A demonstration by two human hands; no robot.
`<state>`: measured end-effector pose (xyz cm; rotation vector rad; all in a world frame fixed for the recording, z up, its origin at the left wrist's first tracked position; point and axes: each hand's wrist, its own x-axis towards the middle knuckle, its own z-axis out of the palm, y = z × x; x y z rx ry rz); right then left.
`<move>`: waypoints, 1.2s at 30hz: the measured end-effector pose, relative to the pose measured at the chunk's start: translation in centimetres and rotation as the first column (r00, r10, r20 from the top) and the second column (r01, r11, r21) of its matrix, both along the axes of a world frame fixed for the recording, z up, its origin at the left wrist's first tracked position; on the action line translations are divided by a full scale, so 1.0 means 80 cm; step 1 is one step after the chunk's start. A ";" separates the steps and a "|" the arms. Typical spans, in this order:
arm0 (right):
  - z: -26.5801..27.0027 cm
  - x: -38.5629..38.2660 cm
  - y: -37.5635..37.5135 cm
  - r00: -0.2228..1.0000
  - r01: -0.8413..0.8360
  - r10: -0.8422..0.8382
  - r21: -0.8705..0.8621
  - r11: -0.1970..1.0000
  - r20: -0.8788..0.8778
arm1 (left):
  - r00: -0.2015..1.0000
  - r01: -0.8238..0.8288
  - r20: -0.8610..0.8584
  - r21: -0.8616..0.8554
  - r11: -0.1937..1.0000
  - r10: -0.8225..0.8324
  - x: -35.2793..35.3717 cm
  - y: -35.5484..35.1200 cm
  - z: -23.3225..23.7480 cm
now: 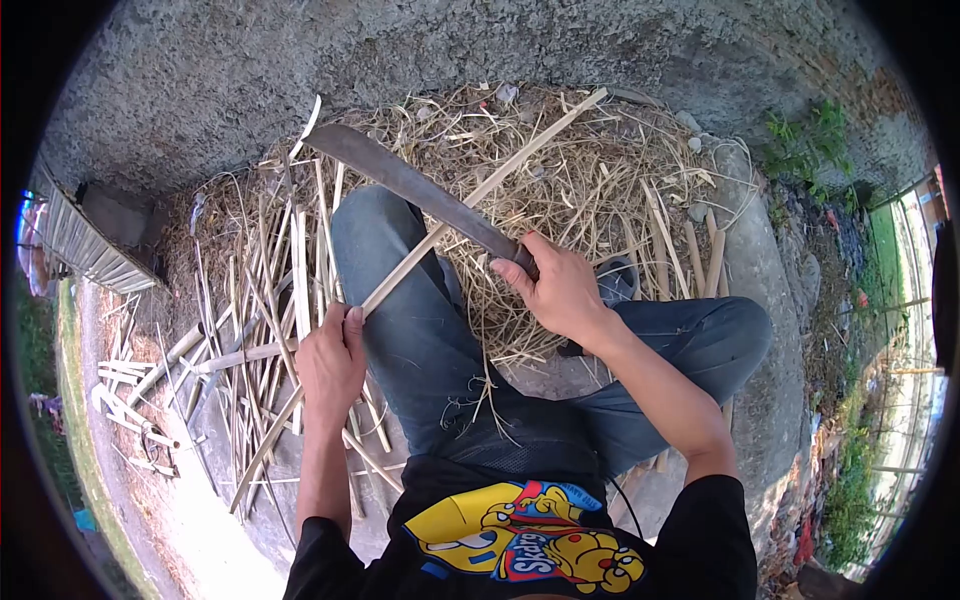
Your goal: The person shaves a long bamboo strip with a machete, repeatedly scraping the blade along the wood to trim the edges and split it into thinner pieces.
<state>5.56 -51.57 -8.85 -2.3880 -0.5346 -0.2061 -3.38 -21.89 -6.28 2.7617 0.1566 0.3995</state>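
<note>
My right hand [560, 283] is wrapped round the handle of a machete [410, 185], whose dark, broad blade points up and to the left. A long pale bamboo strip [520, 155] runs diagonally from my left hand [333, 352] up to the upper right. The fingers of my left hand are closed on its lower end, beside my bent knee. The machete blade crosses the strip near its middle, above my lap. Thin fibres [487, 400] lie on my trousers.
Bamboo strips [300, 270] are heaped on the left, with more pieces [715, 260] at the right. Shavings [600, 190] cover the ground ahead, up to a rough wall [450, 50]. A slatted panel [85, 235] stands at the far left, and green plants [815, 145] grow at the right.
</note>
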 end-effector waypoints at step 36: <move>0.020 0.068 -0.043 0.989 0.133 -0.141 -0.172 0.976 -0.037 | 0.990 -0.037 -0.143 -0.348 0.937 -0.014 -0.039 0.093 -0.045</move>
